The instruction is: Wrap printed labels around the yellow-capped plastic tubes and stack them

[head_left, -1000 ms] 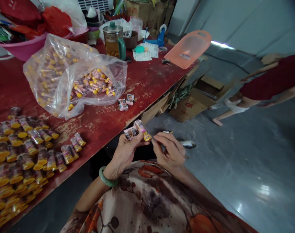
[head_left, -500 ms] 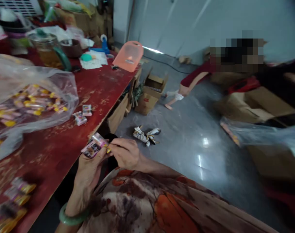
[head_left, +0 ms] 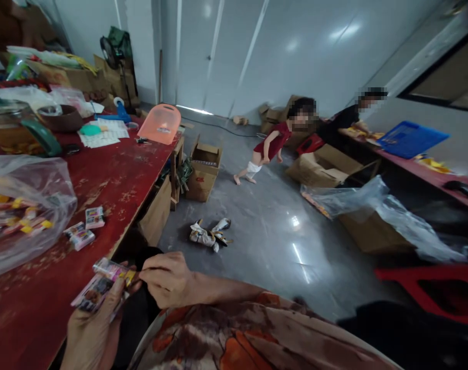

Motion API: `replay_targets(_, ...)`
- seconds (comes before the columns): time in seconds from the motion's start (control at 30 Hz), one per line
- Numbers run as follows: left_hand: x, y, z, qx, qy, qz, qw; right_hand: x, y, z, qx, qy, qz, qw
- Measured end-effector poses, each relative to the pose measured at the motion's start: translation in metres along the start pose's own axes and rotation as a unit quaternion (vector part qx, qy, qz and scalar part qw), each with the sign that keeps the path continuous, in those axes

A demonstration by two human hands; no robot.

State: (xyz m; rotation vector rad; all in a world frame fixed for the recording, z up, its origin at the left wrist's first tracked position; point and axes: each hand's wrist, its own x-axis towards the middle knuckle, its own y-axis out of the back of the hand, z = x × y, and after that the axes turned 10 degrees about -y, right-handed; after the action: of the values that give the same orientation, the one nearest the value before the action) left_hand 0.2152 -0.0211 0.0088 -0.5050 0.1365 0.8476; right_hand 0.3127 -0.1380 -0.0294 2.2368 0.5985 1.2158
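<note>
In my left hand [head_left: 91, 326], closed, are a small printed packet [head_left: 92, 294] and a clear tube [head_left: 109, 268] with a yellow end, lying side by side under the thumb. My right hand [head_left: 168, 277] is closed in a pinch at the tube's yellow end [head_left: 130, 277]; its fingertips are partly hidden. Two more small printed packets [head_left: 94, 218] lie close by on the red table [head_left: 114, 195]. Left of them, a clear plastic bag [head_left: 60, 180] holds many pink and yellow pieces.
A glass jug [head_left: 16, 128], a brown bowl [head_left: 60, 119] and an orange board [head_left: 160, 123] stand along the table. An open carton [head_left: 203, 177] and shoes [head_left: 205, 235] are on the floor. One person [head_left: 274, 141] bends beyond; another [head_left: 339, 121] sits at a far table.
My view has swung right and up, so the hands and table sit lower and further left. The person in dark red has straightened somewhat. Both hands keep their hold.
</note>
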Motion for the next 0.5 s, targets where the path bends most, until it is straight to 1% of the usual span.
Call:
replay_targets(0.07, -0.002, 0.001, -0.001, 0.034, -0.035, -0.005, 0.999, 0.005, 0.005, -0.005, 0.083, -0.071, 0.005, 0.994)
replay_targets(0.1, -0.007, 0.002, -0.001, 0.062, -0.059, -0.008, 0.996, 0.008, 0.010, -0.012, 0.135, -0.114, 0.003, 0.984)
replay_targets(0.13, -0.015, 0.004, 0.000, 0.095, -0.084, -0.017, 0.992, 0.009, 0.014, -0.022, 0.187, -0.162, -0.013, 0.969)
replay_targets(0.17, -0.024, 0.006, 0.001, 0.129, -0.111, -0.026, 0.985, 0.010, 0.019, -0.033, 0.235, -0.211, -0.044, 0.948)
replay_targets(0.2, -0.034, 0.010, 0.001, 0.157, -0.141, -0.047, 0.976, 0.010, 0.024, -0.043, 0.269, -0.267, -0.090, 0.921)
replay_targets(0.23, -0.042, 0.013, 0.001, 0.170, -0.174, -0.075, 0.967, 0.010, 0.027, -0.052, 0.296, -0.326, -0.135, 0.888)
replay_targets(0.27, -0.048, 0.018, 0.001, 0.179, -0.203, -0.100, 0.957, 0.010, 0.029, -0.058, 0.318, -0.366, -0.174, 0.857)
replay_targets(0.3, -0.051, 0.024, -0.001, 0.181, -0.218, -0.106, 0.953, 0.011, 0.027, -0.060, 0.330, -0.392, -0.197, 0.836)
replay_targets(0.37, -0.054, 0.038, -0.003, 0.183, -0.213, -0.104, 0.954, 0.013, 0.018, -0.061, 0.347, -0.416, -0.239, 0.806)
replay_targets(0.43, -0.057, 0.053, -0.005, 0.149, -0.186, -0.085, 0.968, 0.013, 0.004, -0.063, 0.367, -0.417, -0.281, 0.783)
replay_targets(0.5, -0.064, 0.065, -0.006, 0.088, -0.159, -0.057, 0.982, 0.014, -0.008, -0.070, 0.387, -0.406, -0.314, 0.766)
